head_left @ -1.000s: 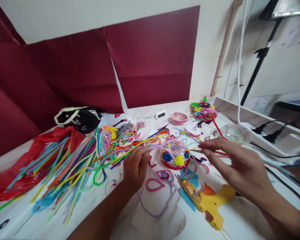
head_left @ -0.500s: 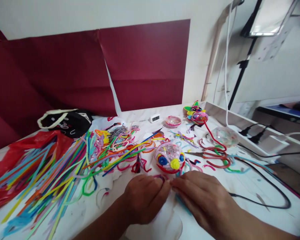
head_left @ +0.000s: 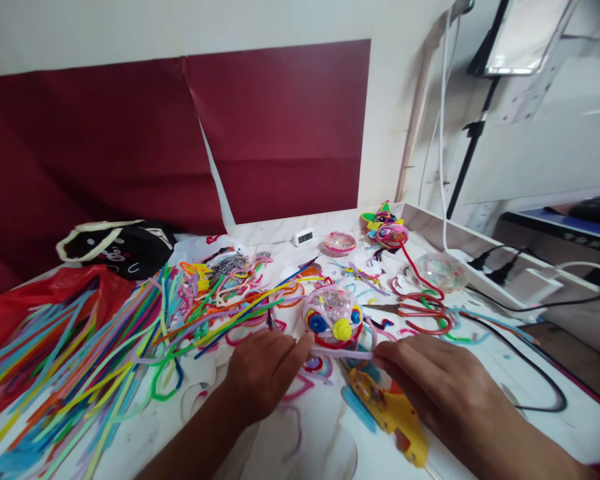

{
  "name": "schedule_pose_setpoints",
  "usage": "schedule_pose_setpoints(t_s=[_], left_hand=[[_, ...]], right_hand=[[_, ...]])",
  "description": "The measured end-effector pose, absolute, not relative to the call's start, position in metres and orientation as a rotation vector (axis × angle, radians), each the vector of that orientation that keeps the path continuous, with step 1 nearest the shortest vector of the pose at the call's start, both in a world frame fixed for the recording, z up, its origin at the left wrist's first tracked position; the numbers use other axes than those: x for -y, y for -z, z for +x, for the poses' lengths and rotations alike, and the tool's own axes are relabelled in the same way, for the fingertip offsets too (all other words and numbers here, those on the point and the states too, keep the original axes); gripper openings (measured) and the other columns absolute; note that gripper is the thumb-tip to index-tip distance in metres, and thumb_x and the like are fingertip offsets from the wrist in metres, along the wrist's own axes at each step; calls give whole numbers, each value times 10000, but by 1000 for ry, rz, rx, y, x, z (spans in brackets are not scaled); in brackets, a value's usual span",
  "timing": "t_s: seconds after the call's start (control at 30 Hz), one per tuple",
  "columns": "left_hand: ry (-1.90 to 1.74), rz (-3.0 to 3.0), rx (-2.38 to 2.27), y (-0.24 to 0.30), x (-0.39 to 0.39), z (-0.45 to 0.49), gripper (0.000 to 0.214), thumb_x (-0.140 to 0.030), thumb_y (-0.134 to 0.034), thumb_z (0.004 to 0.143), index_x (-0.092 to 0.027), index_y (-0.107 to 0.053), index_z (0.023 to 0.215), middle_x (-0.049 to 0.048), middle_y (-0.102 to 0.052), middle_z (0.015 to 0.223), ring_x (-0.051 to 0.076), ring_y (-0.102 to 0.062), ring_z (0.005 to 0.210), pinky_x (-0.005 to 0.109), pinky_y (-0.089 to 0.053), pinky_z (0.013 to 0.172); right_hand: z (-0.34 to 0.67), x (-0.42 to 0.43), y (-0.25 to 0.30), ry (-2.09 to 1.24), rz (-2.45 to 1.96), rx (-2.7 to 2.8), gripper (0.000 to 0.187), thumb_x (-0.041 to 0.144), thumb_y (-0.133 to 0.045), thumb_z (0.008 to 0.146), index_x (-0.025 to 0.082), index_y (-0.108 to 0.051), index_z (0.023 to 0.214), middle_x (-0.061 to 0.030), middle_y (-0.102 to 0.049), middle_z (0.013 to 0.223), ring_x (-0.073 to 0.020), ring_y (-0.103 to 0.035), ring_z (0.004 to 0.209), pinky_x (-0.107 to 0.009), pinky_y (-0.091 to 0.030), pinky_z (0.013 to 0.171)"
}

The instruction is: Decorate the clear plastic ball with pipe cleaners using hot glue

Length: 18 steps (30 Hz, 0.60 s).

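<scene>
Head view: we see the left hand (head_left: 265, 375) and right hand (head_left: 430, 380) each pinching a lilac pipe cleaner (head_left: 344, 354) at the fingertips, with a nearly straight span between them. It is held above the counter (head_left: 323, 433), just on the near side of a clear dome (head_left: 334, 302) with blue eyes and a yellow nose. A yellow hot-glue gun (head_left: 405, 427) lies beside the right hand, partly hidden by it; red-handled scissors (head_left: 386, 309) lie beyond. We judge the pipe cleaner very light, fuzzy and unlikely to slip, soft outside over a bendable wire core, so a hard squeeze could kink it. Best hold, in our estimate: a light fingertip pinch near each end, leaving the middle free.
</scene>
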<state>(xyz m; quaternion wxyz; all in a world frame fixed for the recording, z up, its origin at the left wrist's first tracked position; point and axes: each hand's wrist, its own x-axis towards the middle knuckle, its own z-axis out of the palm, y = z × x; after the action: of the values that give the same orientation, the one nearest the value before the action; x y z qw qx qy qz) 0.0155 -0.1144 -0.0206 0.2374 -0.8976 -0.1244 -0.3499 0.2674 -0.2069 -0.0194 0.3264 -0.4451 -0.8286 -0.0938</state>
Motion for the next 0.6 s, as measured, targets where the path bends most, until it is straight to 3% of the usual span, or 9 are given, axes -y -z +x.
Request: schedule_pose_setpoints(t_s=[0.27, 0.4, 0.6], left_hand=[[1045, -2354, 442, 27, 102, 9, 195, -132, -547, 892, -103, -607, 1075, 45, -654, 745, 148, -633, 700, 263, -488, 637], [1057, -2316, 486, 27, 99, 6, 168, -132, -543, 891, -131, -612, 1044, 31, -666, 737, 139, -635, 677, 263, -479, 633], [1058, -2308, 493, 26, 98, 3, 142, -84, -553, 868, -147, -621, 975, 21, -658, 711, 134, -620, 647, 263, -458, 624]], right_hand=[[279, 196, 15, 204, -1342, 2164, 130, 170, -443, 948, 209, -564, 920, -35, -584, 814, -147, -544, 673, -273, -392, 574], [279, 194, 12, 211, -1289, 2110, 105, 203, -464, 949, 205, -536, 874, -26, -558, 761, -135, -522, 625, -266, -393, 558], [278, 203, 5, -168, -1169, 2176, 171, 184, -418, 967, 214, -521, 835, 6, -562, 723, -95, -542, 630, -221, -406, 560]])
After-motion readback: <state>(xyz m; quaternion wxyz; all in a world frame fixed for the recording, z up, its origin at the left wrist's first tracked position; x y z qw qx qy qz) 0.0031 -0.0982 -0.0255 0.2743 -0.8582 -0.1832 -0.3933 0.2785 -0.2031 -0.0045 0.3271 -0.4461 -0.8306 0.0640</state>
